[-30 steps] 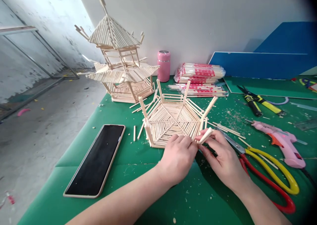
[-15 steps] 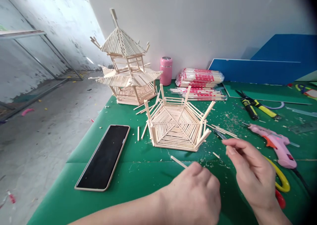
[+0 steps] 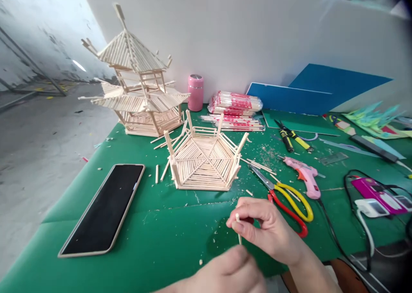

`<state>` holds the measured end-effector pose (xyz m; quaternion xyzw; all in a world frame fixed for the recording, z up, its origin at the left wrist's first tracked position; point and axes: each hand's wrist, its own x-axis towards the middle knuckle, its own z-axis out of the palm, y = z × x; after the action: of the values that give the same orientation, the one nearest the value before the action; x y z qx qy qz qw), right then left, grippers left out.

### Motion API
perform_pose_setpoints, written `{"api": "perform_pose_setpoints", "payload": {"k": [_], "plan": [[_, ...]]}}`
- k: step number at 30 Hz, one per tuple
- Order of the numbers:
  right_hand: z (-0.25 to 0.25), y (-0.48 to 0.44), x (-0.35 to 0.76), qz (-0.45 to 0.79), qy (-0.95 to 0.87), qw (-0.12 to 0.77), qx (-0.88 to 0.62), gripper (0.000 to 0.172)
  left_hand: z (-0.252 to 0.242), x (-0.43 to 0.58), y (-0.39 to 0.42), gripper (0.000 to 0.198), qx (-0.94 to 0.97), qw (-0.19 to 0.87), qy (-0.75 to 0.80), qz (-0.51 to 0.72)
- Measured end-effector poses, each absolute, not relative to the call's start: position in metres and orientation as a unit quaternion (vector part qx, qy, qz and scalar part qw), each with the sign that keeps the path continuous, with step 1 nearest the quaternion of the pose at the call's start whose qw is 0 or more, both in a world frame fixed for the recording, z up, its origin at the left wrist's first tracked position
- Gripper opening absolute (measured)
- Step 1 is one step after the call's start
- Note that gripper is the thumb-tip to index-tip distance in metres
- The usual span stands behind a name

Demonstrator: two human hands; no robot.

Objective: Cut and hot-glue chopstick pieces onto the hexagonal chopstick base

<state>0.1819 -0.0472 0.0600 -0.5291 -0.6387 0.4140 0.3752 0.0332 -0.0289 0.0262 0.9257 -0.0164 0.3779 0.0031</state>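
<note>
My right hand [image 3: 268, 230] pinches a thin wooden stick [image 3: 238, 228], upright, near the table's front edge. My left hand [image 3: 230, 273] is curled just below it at the bottom of the frame, and its fingers look closed on the stick's lower end. Beyond both hands a hexagonal tray of sticks [image 3: 204, 157] with upright posts rests on the green mat [image 3: 167, 233]. A finished stick pagoda [image 3: 135, 82] stands at the back left. Neither hand touches the tray.
A black phone [image 3: 103, 209] lies left. Red and yellow scissors [image 3: 289, 198], a pink glue gun [image 3: 304, 175], pliers [image 3: 291, 138], wrapped chopstick packs [image 3: 236, 106], a pink flask [image 3: 195, 92] and blue boards [image 3: 309, 93] fill the right and back. Cables and a power strip [image 3: 375, 198] lie far right.
Both hands left the hexagonal tray and drew back toward me. The right hand, spread half a second ago, now pinches the stick with the left hand under it. The view swung right.
</note>
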Motion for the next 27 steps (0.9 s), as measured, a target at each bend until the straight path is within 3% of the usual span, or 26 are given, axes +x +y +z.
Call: {"api": "perform_pose_setpoints", "payload": {"k": [2, 5, 8, 10, 13, 14, 16, 18, 22, 27], "plan": [[0.061, -0.048, 0.185, 0.413, -0.63, 0.386, -0.533, 0.025, 0.028, 0.024, -0.025, 0.024, 0.903, 0.089, 0.141, 0.396], [0.063, -0.048, 0.186, 0.409, -0.62, 0.403, -0.534, 0.022, 0.039, 0.02, -0.016, 0.004, 0.808, 0.311, 0.326, 0.379], [0.061, -0.046, 0.182, 0.414, -0.608, 0.418, -0.533, 0.02, 0.052, 0.029, -0.008, 0.02, 0.666, 0.557, 0.381, 0.319], [0.058, -0.045, 0.18, 0.428, -0.597, 0.422, -0.531, 0.021, 0.058, 0.037, -0.005, 0.026, 0.589, 0.664, 0.374, 0.27], [0.052, -0.044, 0.182, 0.44, -0.53, 0.471, -0.55, 0.011, 0.061, 0.046, -0.001, 0.028, 0.497, 0.727, 0.399, 0.255], [0.05, -0.045, 0.186, 0.428, -0.493, 0.5, -0.569, 0.015, 0.061, 0.047, 0.0, 0.028, 0.458, 0.747, 0.407, 0.258], [0.045, -0.048, 0.196, 0.38, -0.424, 0.548, -0.614, 0.023, 0.059, 0.047, 0.004, 0.025, 0.367, 0.797, 0.403, 0.259], [0.039, -0.055, 0.211, 0.314, -0.394, 0.554, -0.663, 0.016, 0.058, 0.045, 0.008, 0.023, 0.289, 0.838, 0.381, 0.265], [0.026, -0.078, 0.248, 0.196, -0.413, 0.485, -0.745, 0.024, 0.053, 0.04, 0.014, 0.021, 0.224, 0.862, 0.354, 0.284], [0.01, -0.108, 0.28, 0.043, -0.471, 0.299, -0.829, 0.024, 0.051, 0.036, 0.018, 0.018, 0.197, 0.854, 0.361, 0.318]]}}
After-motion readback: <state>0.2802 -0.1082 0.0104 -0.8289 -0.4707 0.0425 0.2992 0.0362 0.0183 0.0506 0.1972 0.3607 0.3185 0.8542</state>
